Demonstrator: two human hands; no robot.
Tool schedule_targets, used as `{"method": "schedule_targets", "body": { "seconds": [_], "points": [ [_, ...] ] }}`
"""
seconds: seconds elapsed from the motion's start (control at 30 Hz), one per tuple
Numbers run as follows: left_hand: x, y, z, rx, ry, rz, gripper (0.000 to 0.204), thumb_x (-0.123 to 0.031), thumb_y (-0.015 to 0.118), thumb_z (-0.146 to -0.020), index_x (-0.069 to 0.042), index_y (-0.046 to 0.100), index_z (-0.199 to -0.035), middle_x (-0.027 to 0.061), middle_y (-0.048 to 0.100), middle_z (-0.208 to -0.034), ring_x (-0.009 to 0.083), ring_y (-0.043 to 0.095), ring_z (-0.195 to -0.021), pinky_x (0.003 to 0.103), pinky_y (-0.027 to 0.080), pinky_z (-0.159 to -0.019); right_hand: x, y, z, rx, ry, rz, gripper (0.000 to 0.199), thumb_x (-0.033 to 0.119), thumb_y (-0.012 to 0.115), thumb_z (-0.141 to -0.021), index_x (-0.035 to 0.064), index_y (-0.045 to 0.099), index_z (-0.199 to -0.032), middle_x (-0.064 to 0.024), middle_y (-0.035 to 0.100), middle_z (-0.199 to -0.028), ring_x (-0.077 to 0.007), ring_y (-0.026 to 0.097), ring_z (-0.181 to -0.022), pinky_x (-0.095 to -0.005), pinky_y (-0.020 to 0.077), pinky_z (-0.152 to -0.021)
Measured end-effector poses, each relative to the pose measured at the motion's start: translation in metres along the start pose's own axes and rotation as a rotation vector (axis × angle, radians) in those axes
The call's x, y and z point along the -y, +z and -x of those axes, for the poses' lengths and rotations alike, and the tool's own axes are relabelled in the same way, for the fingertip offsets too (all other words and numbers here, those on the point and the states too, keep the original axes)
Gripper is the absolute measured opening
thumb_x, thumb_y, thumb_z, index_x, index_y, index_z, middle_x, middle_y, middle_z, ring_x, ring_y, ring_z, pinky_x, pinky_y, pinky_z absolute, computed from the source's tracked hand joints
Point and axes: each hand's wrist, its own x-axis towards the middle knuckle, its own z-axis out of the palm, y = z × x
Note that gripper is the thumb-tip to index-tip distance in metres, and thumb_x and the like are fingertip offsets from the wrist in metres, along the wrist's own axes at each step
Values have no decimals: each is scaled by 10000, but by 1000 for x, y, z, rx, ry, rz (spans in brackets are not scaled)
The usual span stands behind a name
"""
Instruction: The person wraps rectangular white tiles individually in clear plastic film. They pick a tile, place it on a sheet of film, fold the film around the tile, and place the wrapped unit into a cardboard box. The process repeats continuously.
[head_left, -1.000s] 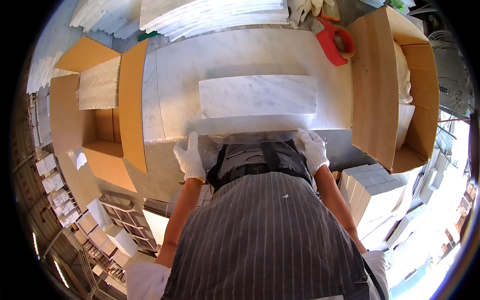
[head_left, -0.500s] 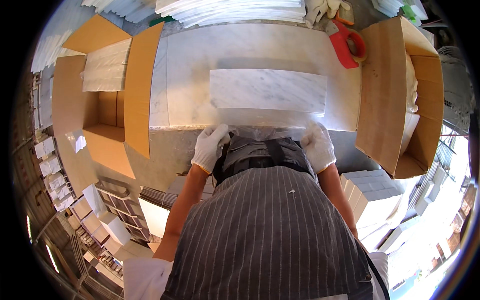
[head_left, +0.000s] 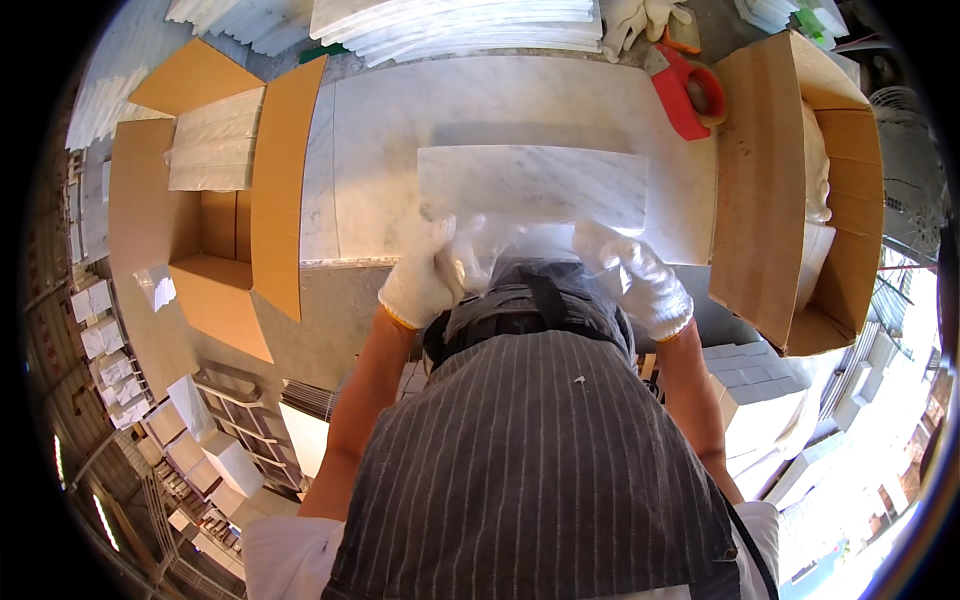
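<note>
1. A clear plastic sheet [head_left: 520,245] is gripped at its near edge by both gloved hands: left hand [head_left: 420,280], right hand [head_left: 640,280].
2. A marble slab [head_left: 535,185] is seen lying flat just beyond the hands, on the marble table [head_left: 380,150].
3. An open cardboard box [head_left: 800,190] is noted right of the right hand.

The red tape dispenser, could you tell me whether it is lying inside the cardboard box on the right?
No, the red tape dispenser lies on the marble table, just left of the open cardboard box.
</note>
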Motion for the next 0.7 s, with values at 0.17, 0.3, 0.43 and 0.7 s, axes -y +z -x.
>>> {"method": "schedule_targets", "body": {
  "seconds": [0.17, 0.3, 0.43, 0.7],
  "points": [
    [-79, 9, -55, 502, -7, 412, 421, -380, 527, -1028, -18, 561, -1239, 76, 629, -805, 224, 591, -781, 369, 495, -814, 46, 18, -51, 46, 8, -527, 495, 408, 564, -1014, 41, 512, -1342, -75, 640, -1150, -242, 558, -1174, -384, 412, -1094],
    [-157, 33, -105, -4, 395, -56, 467, -343, 499, -1045, -12, 482, -1373, 113, 687, -1079, 252, 656, -994, 397, 492, -992, 82, -11, -139, -52, -133, -517, 439, 423, 538, -1027, 46, 576, -1248, -101, 586, -1284, -255, 537, -1236, -398, 423, -1090],
    [-143, 37, -88, -280, 740, -649, 483, -368, 520, -1036, -20, 526, -1371, 145, 647, -1266, 289, 651, -1099, 433, 478, -1034, 106, -7, -137, -356, -410, 14, 523, 410, 532, -1033, 14, 530, -1376, -117, 541, -1422, -254, 527, -1293, -416, 411, -1114],
    [-4, -15, -45, -413, 934, -1972, 644, -401, 712, -893, -71, 508, -1407, 219, 502, -1440, 437, 439, -1339, 497, 400, -1099, 8, 8, -50, -107, -677, 1847, 459, 271, 649, -893, 171, 597, -1338, -100, 562, -1402, -333, 464, -1358, -474, 346, -1139]
  ]
}}
